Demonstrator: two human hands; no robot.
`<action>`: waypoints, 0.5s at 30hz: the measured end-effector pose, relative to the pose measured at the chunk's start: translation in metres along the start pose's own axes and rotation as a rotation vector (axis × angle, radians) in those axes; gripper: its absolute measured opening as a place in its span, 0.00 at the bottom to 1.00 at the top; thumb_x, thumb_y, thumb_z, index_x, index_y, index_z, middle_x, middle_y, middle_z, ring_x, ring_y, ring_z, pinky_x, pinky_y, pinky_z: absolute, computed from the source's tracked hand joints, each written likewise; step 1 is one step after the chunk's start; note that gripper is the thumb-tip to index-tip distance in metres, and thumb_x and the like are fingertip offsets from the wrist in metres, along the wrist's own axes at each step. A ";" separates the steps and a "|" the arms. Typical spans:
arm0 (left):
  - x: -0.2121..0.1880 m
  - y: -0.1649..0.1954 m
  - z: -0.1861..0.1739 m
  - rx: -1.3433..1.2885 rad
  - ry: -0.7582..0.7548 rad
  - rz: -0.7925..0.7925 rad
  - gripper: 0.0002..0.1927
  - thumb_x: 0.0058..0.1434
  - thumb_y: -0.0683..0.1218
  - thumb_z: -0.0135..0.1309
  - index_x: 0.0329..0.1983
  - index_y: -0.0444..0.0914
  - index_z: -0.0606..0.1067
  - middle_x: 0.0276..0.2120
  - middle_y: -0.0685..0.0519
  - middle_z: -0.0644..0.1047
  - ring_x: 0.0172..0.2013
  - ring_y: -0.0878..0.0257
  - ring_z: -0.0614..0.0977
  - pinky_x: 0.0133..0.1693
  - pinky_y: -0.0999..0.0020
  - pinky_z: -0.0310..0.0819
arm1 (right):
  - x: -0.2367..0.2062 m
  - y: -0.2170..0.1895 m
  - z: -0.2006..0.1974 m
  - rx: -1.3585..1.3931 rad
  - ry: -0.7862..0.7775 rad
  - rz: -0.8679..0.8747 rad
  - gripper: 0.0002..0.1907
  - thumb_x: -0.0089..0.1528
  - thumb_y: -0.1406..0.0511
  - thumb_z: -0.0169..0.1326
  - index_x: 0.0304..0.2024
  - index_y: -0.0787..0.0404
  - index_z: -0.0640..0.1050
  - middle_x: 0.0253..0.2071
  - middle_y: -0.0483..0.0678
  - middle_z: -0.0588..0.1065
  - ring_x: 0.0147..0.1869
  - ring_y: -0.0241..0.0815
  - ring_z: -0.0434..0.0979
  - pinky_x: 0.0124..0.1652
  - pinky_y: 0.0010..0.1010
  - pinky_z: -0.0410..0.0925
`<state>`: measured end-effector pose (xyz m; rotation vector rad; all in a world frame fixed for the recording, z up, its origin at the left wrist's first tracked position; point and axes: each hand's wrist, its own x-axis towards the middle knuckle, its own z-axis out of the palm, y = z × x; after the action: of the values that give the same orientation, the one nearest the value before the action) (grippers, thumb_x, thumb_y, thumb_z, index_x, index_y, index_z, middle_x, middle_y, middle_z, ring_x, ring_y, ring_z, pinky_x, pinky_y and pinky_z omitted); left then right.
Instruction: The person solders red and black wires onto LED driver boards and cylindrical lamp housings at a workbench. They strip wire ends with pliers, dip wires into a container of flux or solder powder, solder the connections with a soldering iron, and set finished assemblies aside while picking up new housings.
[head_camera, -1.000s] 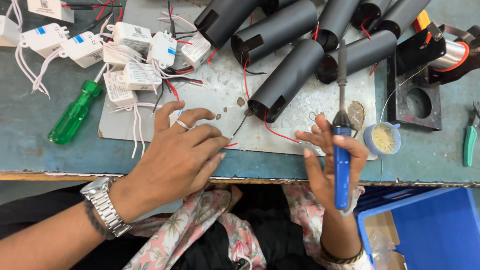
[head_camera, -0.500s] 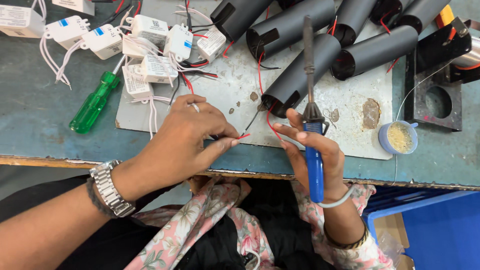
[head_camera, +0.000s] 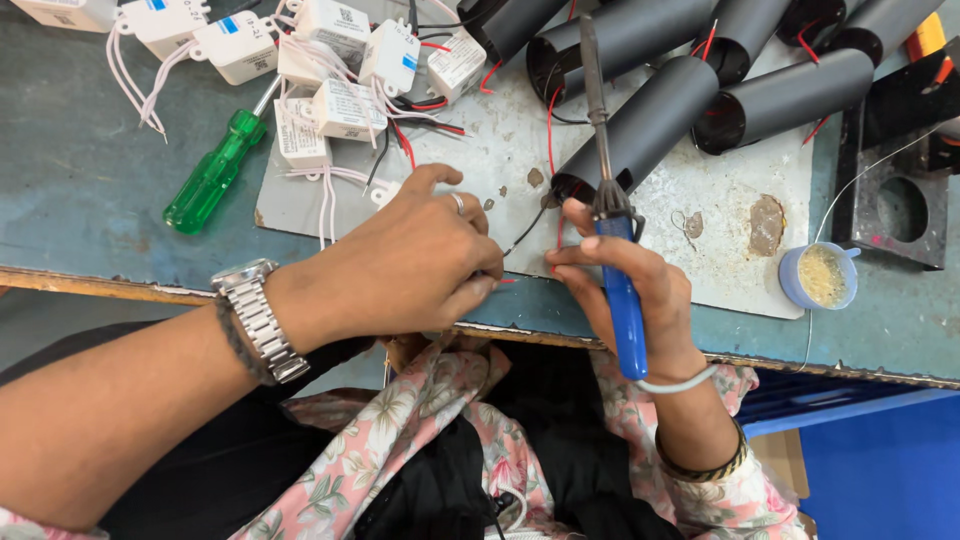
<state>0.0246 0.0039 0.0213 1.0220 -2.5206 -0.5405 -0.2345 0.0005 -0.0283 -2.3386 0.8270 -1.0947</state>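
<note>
Our left hand (head_camera: 400, 265) pinches thin, floppy red wire (head_camera: 508, 281); right hand (head_camera: 625, 285) grips blue-handled soldering iron (head_camera: 612, 225). Wire likely light: hold near bare end.

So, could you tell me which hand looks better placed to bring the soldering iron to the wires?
Probably the right hand: it already grips the soldering iron, while the left hand pinches the wires.

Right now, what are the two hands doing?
Left hand: closed, pinching thin wires.
Right hand: closed around a blue soldering iron, fingertips at the wires.
</note>
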 end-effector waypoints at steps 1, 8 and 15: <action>0.000 -0.001 0.000 0.012 0.002 0.003 0.07 0.54 0.45 0.57 0.28 0.39 0.83 0.24 0.48 0.81 0.41 0.53 0.81 0.61 0.43 0.56 | 0.002 0.000 0.001 -0.002 -0.001 0.016 0.28 0.64 0.77 0.62 0.58 0.58 0.62 0.62 0.60 0.75 0.50 0.46 0.87 0.48 0.31 0.80; 0.002 -0.007 0.004 0.139 0.101 0.038 0.06 0.56 0.45 0.57 0.28 0.38 0.82 0.24 0.52 0.81 0.44 0.57 0.81 0.64 0.38 0.51 | 0.010 -0.002 0.000 -0.086 -0.044 0.062 0.29 0.61 0.76 0.65 0.57 0.60 0.63 0.60 0.55 0.77 0.46 0.40 0.86 0.45 0.28 0.78; 0.004 -0.009 0.021 0.013 0.154 0.064 0.06 0.58 0.46 0.57 0.31 0.38 0.76 0.29 0.53 0.81 0.49 0.56 0.80 0.63 0.38 0.53 | 0.008 -0.009 0.000 -0.066 -0.042 0.125 0.27 0.62 0.77 0.63 0.58 0.59 0.64 0.62 0.56 0.76 0.48 0.41 0.86 0.46 0.28 0.78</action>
<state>0.0178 -0.0007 -0.0001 0.9462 -2.4150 -0.4113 -0.2275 0.0020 -0.0188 -2.3206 0.9930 -0.9766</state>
